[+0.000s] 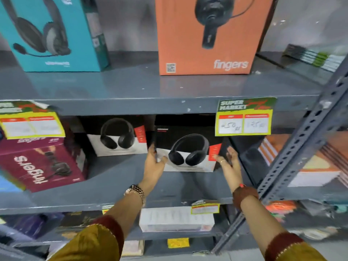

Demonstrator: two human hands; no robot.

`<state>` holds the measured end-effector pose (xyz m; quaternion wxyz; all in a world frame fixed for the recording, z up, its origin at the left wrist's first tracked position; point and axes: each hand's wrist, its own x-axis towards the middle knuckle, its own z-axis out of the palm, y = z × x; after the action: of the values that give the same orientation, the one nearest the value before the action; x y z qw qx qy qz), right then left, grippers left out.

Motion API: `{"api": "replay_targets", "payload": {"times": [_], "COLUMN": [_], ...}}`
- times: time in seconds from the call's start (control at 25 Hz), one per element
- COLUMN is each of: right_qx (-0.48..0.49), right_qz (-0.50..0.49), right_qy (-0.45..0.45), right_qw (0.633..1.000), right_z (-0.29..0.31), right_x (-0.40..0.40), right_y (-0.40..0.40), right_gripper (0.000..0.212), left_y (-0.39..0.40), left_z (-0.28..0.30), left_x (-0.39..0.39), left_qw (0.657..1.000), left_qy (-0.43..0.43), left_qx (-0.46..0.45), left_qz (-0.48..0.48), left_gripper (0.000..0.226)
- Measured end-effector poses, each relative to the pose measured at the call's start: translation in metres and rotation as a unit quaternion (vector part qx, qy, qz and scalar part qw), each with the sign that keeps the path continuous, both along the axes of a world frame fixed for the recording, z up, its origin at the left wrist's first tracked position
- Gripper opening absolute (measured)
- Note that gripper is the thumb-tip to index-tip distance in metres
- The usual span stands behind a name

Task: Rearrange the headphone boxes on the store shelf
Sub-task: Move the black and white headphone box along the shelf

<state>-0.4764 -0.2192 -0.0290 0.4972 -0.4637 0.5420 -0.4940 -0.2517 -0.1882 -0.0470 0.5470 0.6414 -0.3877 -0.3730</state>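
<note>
— Gripped? Left hand [153, 164] clasps the black box [188, 146] at its left edge; right hand [230, 161], fingers spread, touches its right.
— Where?
— Middle shelf [116, 185], beside a twin box [116, 136], price tag [244, 117] overhead.

Price tag [244, 117]: yellow-green, hangs from the upper shelf edge, right.
Second price tag [32, 121]: same kind, left.
Upright post [293, 147]: grey, perforated, slanting.

The orange box [207, 34] says "fingers" in white letters near its bottom. Below the orange box, a yellow price tag [244, 117] on the shelf edge says "SUPER MARKET". Far to the left of that tag, the dark red box [41, 166] says "fingers" upside down.
</note>
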Motion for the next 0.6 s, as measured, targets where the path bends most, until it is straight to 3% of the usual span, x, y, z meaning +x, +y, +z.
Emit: {"api": "replay_targets", "payload": {"times": [0.12, 0.32, 0.52, 0.6], "right_qx": [0.027, 0.024, 0.009, 0.004], "right_qz": [0.052, 0.083, 0.041, 0.029], "right_qy": [0.019, 0.034, 0.084, 0.114], "right_qw": [0.998, 0.996, 0.996, 0.993], "right_z": [0.009, 0.007, 0.007, 0.006], "right_x": [0.0, 0.008, 0.004, 0.0], "right_y": [-0.018, -0.015, 0.015, 0.031], "right_gripper": [0.071, 0.061, 0.035, 0.041], "left_y": [-0.019, -0.014, 0.027, 0.05], "left_z": [0.006, 0.009, 0.023, 0.031], "left_x": [-0.002, 0.001, 0.001, 0.005], "left_qw": [0.998, 0.996, 0.969, 0.962], "left_qy": [-0.051, -0.076, -0.232, -0.263], "left_qx": [0.018, 0.014, 0.053, 0.049], "left_qz": [0.032, 0.052, 0.063, 0.049], "left_gripper": [0.066, 0.057, 0.046, 0.047]}}
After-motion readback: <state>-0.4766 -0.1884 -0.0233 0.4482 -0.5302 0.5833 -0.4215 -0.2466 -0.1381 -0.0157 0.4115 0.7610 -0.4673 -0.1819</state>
